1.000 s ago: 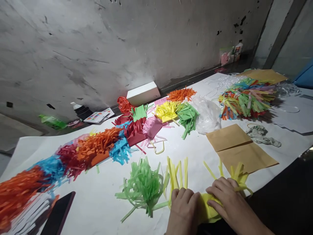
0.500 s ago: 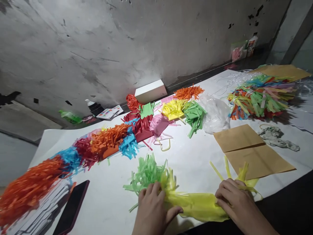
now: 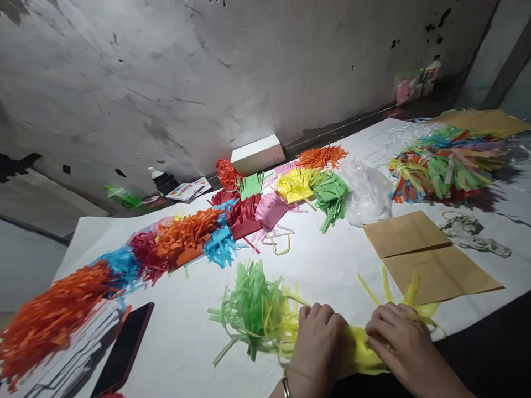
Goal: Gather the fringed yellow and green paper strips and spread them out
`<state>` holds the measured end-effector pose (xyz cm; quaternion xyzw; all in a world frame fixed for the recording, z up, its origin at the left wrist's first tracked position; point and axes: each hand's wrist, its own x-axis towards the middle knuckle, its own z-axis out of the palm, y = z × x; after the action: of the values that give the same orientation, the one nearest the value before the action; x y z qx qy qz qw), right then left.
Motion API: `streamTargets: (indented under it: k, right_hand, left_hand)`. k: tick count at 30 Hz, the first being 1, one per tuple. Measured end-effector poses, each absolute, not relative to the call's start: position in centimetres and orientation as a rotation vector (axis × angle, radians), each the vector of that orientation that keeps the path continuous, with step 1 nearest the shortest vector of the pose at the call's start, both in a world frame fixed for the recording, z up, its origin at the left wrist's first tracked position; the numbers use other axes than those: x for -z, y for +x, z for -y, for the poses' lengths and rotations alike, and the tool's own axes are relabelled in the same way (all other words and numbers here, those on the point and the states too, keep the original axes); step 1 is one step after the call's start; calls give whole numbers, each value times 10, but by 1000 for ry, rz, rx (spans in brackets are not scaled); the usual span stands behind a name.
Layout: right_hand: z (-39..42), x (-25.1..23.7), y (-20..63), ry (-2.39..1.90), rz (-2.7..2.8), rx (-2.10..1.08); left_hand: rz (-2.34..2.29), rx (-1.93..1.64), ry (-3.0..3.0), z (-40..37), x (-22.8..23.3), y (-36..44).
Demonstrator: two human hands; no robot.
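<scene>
Yellow fringed tissue paper point(image 3: 362, 354) lies at the table's front edge, its uncut middle between my two hands. My left hand point(image 3: 319, 337) is closed over that middle part, fingers curled and their tips hidden beneath. At its right end my right hand point(image 3: 396, 331) grips the paper, with yellow strips point(image 3: 411, 290) poking out beyond the fingers. Left of my left hand, loose yellow strips point(image 3: 286, 326) spread out and overlap a light green fringed tissue bundle point(image 3: 251, 298).
Fringed paper bundles in orange point(image 3: 62, 309), blue and red line the left and back. A phone point(image 3: 124, 351) lies beside white paper strips. Brown cardboard point(image 3: 431, 260), a plastic bag point(image 3: 365, 193), a multicoloured tassel pile point(image 3: 448, 166) and a white box point(image 3: 257, 155) stand farther off.
My left hand has moved right, from the join with the green fringe to the yellow paper's middle. The yellow strips it covered now show. My right hand stays in place.
</scene>
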<state>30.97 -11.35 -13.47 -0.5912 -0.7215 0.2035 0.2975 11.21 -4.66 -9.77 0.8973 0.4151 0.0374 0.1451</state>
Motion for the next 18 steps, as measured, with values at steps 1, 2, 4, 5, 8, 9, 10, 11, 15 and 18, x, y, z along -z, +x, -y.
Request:
streamTargets:
  k: [1,2,4,5,8,9,10,11,15,18]
  right_hand:
    - [113,132,314,-1568,1896,-634]
    - [112,129,319,-1561,1860,-732]
    - [108,122,328,-1559,1775,-870]
    - [106,120,331,-1567,1750,-884]
    - [98,114,329,-1617,1825,-768]
    - [96,114,325,-1630,1877,-709]
    - [94,113,320,-1637,1926,-654]
    - [93,114,315,-1641,1966,-607]
    - [90,118,307,-1581,2030,-507]
    - [90,122,310,-1502,2047,-426]
  left_hand:
    - [-1208,-131,2576,46,102,110]
    - [-1210,-160,2566,46,105,108]
    - [-1187,-232,2553,45,109,103]
    - [-1171,-273,2555,45,110,101]
    - [-1144,-373,2583,46,113,102]
    - [-1143,-395,2595,46,114,102]
    - [-1141,-411,2605,46,114,103]
    - [-1130,-424,2611,46,114,104]
    - [-1065,-436,2559,44,109,99]
    - [-1080,-453,2547,39,107,92]
